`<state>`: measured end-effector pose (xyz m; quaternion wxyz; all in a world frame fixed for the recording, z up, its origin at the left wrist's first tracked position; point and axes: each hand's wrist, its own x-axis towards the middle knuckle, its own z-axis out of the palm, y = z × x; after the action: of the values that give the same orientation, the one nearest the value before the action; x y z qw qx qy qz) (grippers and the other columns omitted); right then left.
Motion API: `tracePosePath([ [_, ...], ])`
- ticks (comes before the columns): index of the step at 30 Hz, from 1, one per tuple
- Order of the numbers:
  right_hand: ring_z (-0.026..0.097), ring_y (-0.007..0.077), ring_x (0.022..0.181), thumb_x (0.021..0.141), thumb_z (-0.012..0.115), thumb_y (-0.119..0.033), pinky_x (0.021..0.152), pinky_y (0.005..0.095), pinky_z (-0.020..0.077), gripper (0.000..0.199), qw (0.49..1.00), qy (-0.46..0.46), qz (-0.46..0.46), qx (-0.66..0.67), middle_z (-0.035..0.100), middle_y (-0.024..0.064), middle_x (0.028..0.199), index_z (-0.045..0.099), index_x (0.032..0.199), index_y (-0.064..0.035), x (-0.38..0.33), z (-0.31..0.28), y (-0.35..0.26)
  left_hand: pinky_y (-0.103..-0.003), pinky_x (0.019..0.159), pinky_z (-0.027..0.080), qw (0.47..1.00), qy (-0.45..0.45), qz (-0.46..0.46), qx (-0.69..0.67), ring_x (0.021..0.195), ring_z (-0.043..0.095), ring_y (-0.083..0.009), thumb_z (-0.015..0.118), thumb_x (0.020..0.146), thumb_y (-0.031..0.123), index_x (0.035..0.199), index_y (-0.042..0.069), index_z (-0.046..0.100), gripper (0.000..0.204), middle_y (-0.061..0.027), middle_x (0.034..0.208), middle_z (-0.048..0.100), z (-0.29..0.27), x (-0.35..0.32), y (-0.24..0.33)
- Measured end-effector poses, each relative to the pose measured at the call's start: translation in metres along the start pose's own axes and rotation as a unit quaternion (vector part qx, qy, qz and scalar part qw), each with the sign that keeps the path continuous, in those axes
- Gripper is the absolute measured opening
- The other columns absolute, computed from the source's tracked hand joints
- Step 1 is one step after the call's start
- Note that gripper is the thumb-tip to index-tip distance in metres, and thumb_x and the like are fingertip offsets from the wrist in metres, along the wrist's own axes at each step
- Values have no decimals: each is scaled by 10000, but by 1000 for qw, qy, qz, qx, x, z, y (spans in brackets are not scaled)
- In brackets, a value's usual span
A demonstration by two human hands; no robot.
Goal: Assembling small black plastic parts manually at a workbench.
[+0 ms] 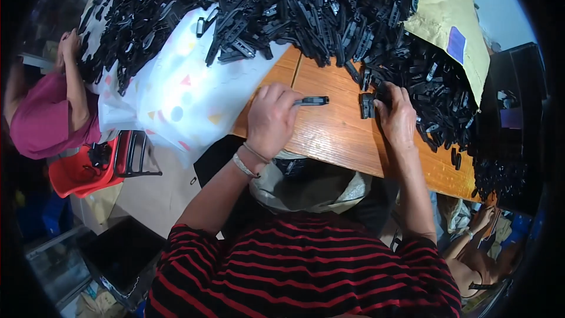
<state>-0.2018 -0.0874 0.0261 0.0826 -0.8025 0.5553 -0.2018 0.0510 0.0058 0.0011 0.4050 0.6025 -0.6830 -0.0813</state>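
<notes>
My left hand grips a small black plastic clip part that sticks out to the right over the wooden table. My right hand rests on the table at the edge of the big heap, fingers closed on a short black plastic piece. A huge pile of black plastic parts covers the far side of the table and runs down its right side. Two thin bracelets circle my left wrist.
A white plastic sheet with coloured shapes drapes over the table's left edge. Brown paper lies at the upper right. A person in a pink top sits at left beside a red stool. An open sack hangs below the table edge.
</notes>
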Motion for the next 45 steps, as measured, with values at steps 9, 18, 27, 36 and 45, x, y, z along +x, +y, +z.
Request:
tracePosePath([
  [9, 615, 268, 766, 765, 690, -32, 695, 342, 501, 352, 993, 67, -47, 87, 608, 132, 891, 562, 1093, -41, -12, 15, 7, -372, 729, 448, 999, 27, -26, 5, 847, 537, -286, 661, 730, 44, 878, 58, 615, 155, -88, 843, 556, 2, -4, 0],
  [18, 607, 317, 734, 767, 692, -114, 605, 345, 488, 194, 965, 49, -214, 145, 596, 129, 841, 591, 915, -38, -39, 20, -26, -363, 715, 442, 994, 37, 36, 97, 828, 529, -268, 698, 730, 143, 877, 94, 657, 160, -65, 810, 549, 7, -3, -3],
  [27, 599, 328, 749, 769, 683, -126, 611, 403, 475, 188, 964, 37, -199, 174, 577, 104, 861, 577, 911, -66, -50, 39, -45, -354, 723, 440, 989, 42, 41, 132, 822, 520, -258, 701, 721, 114, 832, 85, 661, 122, -60, 799, 547, 7, -6, 4],
  [36, 616, 302, 807, 798, 662, -110, 662, 365, 491, 244, 964, 76, -172, 188, 571, 143, 892, 578, 1011, -26, -59, 23, -63, -247, 628, 449, 987, 152, -19, -39, 686, 559, -143, 678, 781, 64, 846, 32, 638, 83, -32, 770, 572, 9, -16, 3],
  [45, 526, 62, 510, 943, 532, -210, 467, 177, 426, 192, 769, -156, 101, 612, 573, 3, 716, 599, 1004, -41, -71, -14, -75, -179, 553, 440, 811, 15, -201, -549, 675, 549, -37, 641, 849, 80, 943, 5, 596, 129, -4, 819, 613, 31, -31, 71],
])
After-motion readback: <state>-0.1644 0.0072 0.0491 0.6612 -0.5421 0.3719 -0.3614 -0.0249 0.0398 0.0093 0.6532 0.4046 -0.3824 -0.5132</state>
